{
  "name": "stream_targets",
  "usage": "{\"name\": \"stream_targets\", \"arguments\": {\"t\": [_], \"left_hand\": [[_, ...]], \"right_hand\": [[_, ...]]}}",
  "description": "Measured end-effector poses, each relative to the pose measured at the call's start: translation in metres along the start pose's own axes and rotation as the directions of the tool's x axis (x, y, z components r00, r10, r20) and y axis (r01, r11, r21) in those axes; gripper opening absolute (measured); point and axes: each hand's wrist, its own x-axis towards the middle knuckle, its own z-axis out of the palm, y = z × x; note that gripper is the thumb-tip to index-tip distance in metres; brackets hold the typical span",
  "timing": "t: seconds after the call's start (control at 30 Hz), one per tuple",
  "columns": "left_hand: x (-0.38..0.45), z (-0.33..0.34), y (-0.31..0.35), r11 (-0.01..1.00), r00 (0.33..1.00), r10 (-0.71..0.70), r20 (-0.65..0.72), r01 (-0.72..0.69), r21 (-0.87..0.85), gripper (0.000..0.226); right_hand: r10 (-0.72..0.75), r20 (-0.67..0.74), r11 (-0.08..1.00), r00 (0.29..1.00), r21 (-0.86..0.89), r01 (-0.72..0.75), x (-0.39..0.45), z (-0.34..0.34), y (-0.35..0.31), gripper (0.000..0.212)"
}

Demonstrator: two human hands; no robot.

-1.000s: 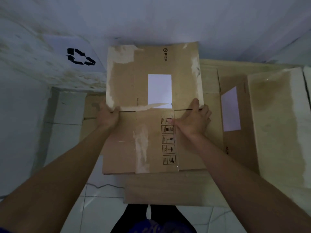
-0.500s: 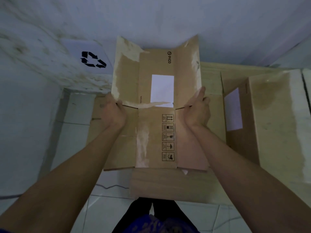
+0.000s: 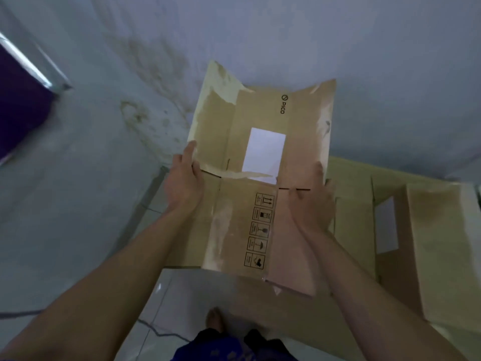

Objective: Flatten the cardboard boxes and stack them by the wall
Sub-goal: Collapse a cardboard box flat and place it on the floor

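A brown cardboard box (image 3: 250,157) with a white label and a PICO mark is held up off the floor in front of the wall. Its two side panels bend towards me, so it forms a shallow trough. My left hand (image 3: 183,182) grips its left edge at the flap slit. My right hand (image 3: 311,201) grips the right edge at the same height. Beneath and to the right, flattened cardboard (image 3: 351,217) lies on the floor against the wall.
A second flattened box (image 3: 442,246) with a white label lies at the right. The stained white wall (image 3: 286,35) stands straight ahead. White floor tiles (image 3: 78,230) spread to the left, a dark doorway (image 3: 18,105) is at far left, and my foot (image 3: 214,320) is below.
The box has been lifted off the floor pile and its sides have folded inwards. Both hands moved up with it, and the view swung left, so the recycling sign is gone from sight.
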Motion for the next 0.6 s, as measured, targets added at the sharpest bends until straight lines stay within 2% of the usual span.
{"name": "stream_targets", "arguments": {"t": [0.3, 0.53, 0.6], "left_hand": [[0.019, -0.068, -0.076, 0.999, 0.995, -0.038, -0.092, 0.037, -0.004, 0.049], [0.045, -0.092, -0.183, 0.993, 0.993, -0.107, -0.051, 0.105, -0.049, 0.053], [0.055, -0.093, -0.218, 0.990, 0.992, -0.122, -0.024, 0.120, -0.074, 0.052]], "right_hand": [[-0.102, 0.021, 0.995, 0.995, -0.008, 0.102, -0.037, 0.030, -0.085, 0.083], [-0.138, 0.047, 0.989, 0.989, -0.055, 0.141, -0.098, 0.093, -0.156, 0.081], [-0.108, 0.048, 0.990, 0.993, -0.084, 0.112, -0.115, 0.113, -0.178, 0.077]]}}
